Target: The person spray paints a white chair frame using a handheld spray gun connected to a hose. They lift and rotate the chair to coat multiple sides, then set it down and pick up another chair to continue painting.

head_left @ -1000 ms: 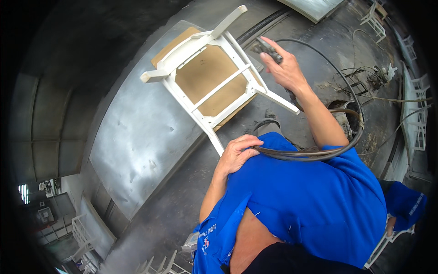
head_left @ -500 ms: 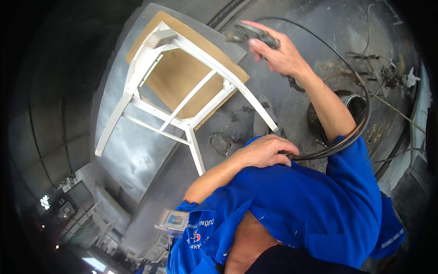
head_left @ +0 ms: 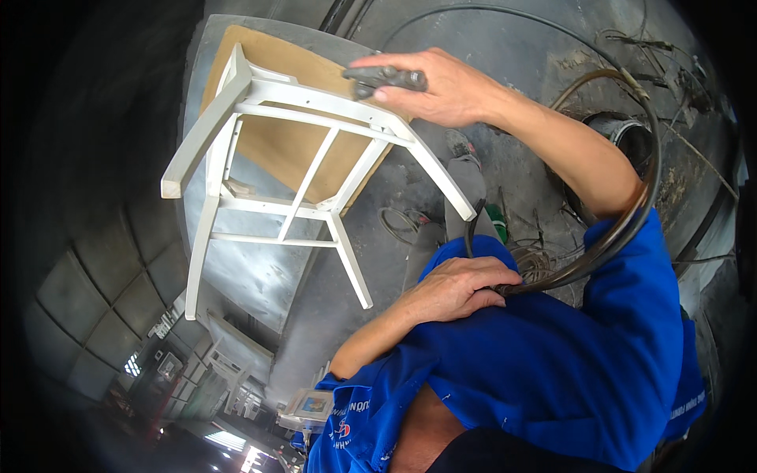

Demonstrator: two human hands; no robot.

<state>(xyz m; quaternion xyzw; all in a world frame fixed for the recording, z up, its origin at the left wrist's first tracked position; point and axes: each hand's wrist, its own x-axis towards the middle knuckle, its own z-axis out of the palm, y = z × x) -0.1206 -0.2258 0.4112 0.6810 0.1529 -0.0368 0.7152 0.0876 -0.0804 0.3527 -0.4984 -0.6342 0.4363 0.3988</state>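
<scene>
My right hand (head_left: 449, 88) grips a dark spray gun (head_left: 384, 79), held beside the chair with its nozzle end toward the frame. A white wooden chair (head_left: 311, 101) lies overturned, legs outward, with a brown seat panel (head_left: 272, 146) under its frame. My left hand (head_left: 465, 288) is closed around dark hoses (head_left: 587, 264) at my waist. The hoses curve up past my right arm and arch over toward the gun. My fingers hide part of the gun's handle.
Under the chair is a grey metal-looking tabletop (head_left: 260, 268). A round bucket-like container (head_left: 623, 130) and tangled lines (head_left: 670, 71) are on the stained floor at right. A green object (head_left: 497, 221) lies near my feet. Panelled walls (head_left: 102, 315) stand at left.
My right hand has moved left with the spray gun, closer to the chair frame. The chair appears turned, its legs now pointing more downward in view. My left hand stays on the hoses.
</scene>
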